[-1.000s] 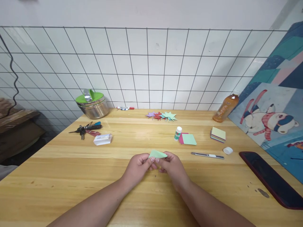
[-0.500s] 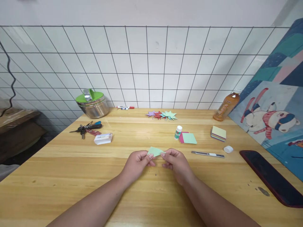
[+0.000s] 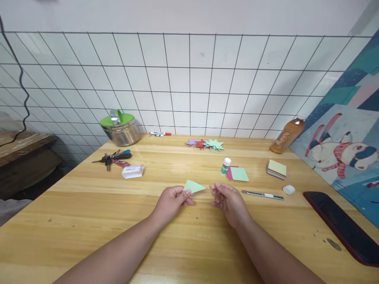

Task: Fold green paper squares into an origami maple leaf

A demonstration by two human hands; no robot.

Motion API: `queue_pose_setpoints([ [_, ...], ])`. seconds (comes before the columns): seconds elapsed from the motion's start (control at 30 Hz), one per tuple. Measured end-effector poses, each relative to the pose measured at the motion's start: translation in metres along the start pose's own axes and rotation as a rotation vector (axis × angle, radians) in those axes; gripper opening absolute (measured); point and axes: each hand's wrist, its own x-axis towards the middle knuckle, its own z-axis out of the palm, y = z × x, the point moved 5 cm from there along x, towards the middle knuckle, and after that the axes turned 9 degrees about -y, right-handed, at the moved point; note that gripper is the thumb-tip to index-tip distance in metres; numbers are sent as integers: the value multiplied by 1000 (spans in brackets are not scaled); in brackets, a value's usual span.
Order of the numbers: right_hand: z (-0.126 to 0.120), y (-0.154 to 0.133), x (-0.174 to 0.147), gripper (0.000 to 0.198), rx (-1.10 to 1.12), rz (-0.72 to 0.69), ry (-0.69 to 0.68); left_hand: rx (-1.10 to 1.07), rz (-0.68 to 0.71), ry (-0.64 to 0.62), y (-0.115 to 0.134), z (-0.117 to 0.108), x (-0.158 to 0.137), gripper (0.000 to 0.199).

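Note:
A small pale green piece of paper (image 3: 194, 186), folded to a pointed shape, is pinched between the thumb and fingers of my left hand (image 3: 173, 200). Its sharp tip points right. Just off that tip is my right hand (image 3: 232, 202), holding nothing, its fingers curled loosely and a little apart. Beyond it a glue stick (image 3: 225, 167) with a white cap stands upright beside pink and light green paper squares (image 3: 239, 174). To the right lies a grey utility knife (image 3: 263, 195).
Spiky paper shapes (image 3: 214, 144) and markers (image 3: 160, 134) lie near the tiled wall. At left are a steel pot (image 3: 124, 132), keys (image 3: 111, 157) and a small white box (image 3: 132, 171). At right are a paper stack (image 3: 276, 169), a white cap (image 3: 288, 189), a bottle (image 3: 287, 136) and a phone (image 3: 340, 227).
My right hand has let go of the green paper's tip and moved slightly right. The paper stays in my left hand. The whole view has shifted a little.

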Motion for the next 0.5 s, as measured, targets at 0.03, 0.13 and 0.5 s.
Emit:
queue_pose_setpoints([
  [0.03, 0, -3, -1, 35, -33, -13, 9, -15, -9, 4, -1, -1, 1, 34],
  [0.13, 9, -3, -3, 38, -218, -7, -51, -14, 0, -21, -1, 2, 1, 35],
  [0.5, 21, 4, -3, 27, -502, -75, -43, 174, 93, -167, 7, 17, -3, 33],
])
